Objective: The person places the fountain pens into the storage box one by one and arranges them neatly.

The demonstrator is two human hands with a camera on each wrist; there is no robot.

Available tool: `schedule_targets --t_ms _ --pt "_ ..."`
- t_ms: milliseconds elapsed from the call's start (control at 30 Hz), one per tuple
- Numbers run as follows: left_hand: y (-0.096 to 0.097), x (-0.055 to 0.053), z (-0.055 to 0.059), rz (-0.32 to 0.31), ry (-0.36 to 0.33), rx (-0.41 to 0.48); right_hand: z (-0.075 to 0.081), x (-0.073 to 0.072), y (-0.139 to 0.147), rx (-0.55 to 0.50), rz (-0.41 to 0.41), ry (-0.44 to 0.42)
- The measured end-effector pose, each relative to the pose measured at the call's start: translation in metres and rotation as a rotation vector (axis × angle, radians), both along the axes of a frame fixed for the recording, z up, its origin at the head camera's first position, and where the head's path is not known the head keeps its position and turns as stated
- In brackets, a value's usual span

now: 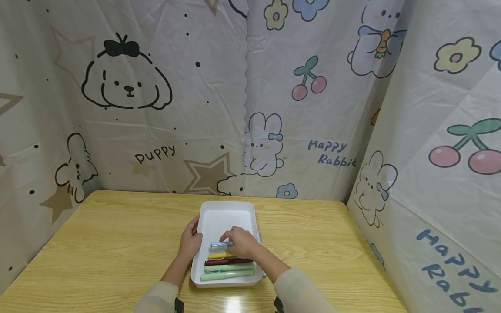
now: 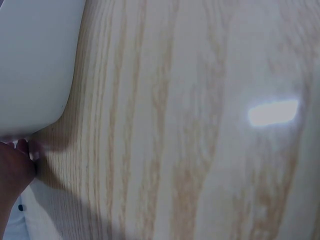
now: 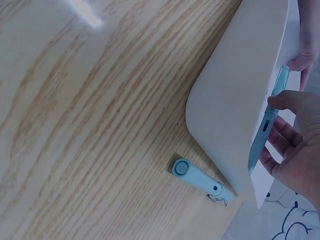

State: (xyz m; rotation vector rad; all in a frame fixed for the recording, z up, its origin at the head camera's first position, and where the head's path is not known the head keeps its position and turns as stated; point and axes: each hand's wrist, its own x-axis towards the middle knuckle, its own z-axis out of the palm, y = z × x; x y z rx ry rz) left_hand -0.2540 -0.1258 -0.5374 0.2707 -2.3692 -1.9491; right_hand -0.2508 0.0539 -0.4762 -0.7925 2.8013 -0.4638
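A white tray point(image 1: 227, 213) stands on the table, holding a row of pens laid crosswise. My left hand point(image 1: 190, 242) grips its left side, thumb at the rim and fingers down the outer wall. Over the tray, my right hand point(image 1: 242, 242) pinches a light blue pen point(image 3: 270, 117) between thumb and fingers, just inside the wall in the right wrist view. Nearer me lie a yellow pen point(image 1: 219, 256), a dark red pen point(image 1: 223, 262) and light green pens point(image 1: 228, 274). The left wrist view shows only part of the left hand point(image 2: 15, 167) beside the tray.
Close outside the tray's right wall, a light blue cylinder point(image 3: 197, 177) with a small metal loop lies on the wooden table point(image 1: 129, 243). Printed cloth point(image 1: 211, 108) hangs along the back and both sides of the table.
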Motion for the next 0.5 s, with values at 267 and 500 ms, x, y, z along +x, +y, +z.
schedule_targets --t_ms 267,500 --pt "0.0000 -0.0009 0.0003 0.000 -0.006 0.000 -0.0024 -0.0014 -0.0005 0.005 0.000 0.008" --pt "0.0005 0.0005 0.0010 -0.003 -0.015 -0.003 -0.0040 -0.0026 -0.0017 0.004 -0.011 -0.013"
